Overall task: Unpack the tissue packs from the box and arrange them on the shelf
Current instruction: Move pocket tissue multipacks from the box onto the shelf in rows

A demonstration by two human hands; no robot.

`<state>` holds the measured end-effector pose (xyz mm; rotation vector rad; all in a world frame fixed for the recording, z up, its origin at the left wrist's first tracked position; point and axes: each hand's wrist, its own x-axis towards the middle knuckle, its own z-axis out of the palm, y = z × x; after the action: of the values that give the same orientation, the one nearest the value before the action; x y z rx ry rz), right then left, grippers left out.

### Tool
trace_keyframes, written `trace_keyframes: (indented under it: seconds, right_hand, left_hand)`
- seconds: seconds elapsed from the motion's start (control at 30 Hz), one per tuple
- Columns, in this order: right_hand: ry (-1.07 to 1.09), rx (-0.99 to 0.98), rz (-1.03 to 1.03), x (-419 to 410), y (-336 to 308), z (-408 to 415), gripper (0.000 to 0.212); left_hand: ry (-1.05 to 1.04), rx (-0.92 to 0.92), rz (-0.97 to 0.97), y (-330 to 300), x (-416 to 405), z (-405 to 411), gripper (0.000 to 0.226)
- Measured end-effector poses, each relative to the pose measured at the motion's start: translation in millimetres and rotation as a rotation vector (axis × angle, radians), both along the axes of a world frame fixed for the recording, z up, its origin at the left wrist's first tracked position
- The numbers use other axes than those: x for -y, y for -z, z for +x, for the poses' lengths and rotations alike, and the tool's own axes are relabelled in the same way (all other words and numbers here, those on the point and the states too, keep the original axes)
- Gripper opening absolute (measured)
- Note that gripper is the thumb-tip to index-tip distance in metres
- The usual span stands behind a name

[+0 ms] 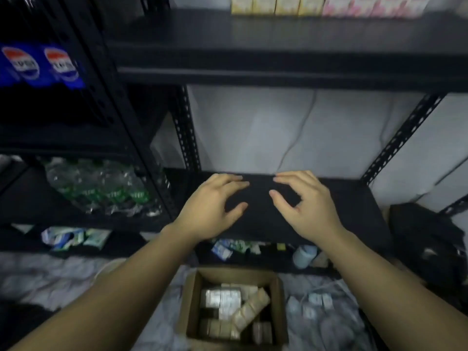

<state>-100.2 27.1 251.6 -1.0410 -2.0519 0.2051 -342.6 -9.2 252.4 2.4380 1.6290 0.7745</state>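
While both hands hover empty, the left hand (211, 206) and right hand (307, 206) spread loose fingers (235, 184) over the bare shelf (354, 211), seemingly gauging space; tissue packs (228, 310) remain in the near box (188, 307) below.

Two bare forearms enter from the bottom edge of the picture, and no sleeve covers them up to that edge. The left hand (211, 207) and the right hand (305, 203) wear no glove. No ring, watch or bracelet shows on the fingers or wrists. The fingernails are short and without polish.
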Motion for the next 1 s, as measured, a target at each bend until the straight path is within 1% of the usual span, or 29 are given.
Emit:
trace_keyframes:
  seconds: [0.13,0.33,0.47,0.57,0.67,0.83,1.0]
  right_hand:
    - [-0.006,0.082,-0.27,19,77,5,0.03]
    - [0.008,0.149,-0.571,45,199,13,0.031]
    - [0.039,0.205,-0.736,62,282,17,0.031]
    - [0.073,0.228,-0.859,74,347,16,0.034]
    - [0.105,0.245,-0.989,80,412,10,0.04]
    - [0.106,0.358,-1.091,75,526,-2,0.063]
    - [0.164,0.453,-1.134,61,624,-12,0.055]
  left_hand:
    - [-0.047,0.052,-0.211,82,25,-9,0.049]
    - [-0.106,0.102,-0.496,206,59,-20,0.046]
    - [-0.175,0.067,-0.653,287,73,-26,0.044]
    - [-0.185,0.05,-0.772,347,80,-27,0.043]
    - [-0.191,0.025,-0.846,413,78,-31,0.051]
    - [-0.214,0.015,-0.919,528,59,-35,0.062]
    - [-0.149,-0.023,-0.959,639,36,-36,0.073]
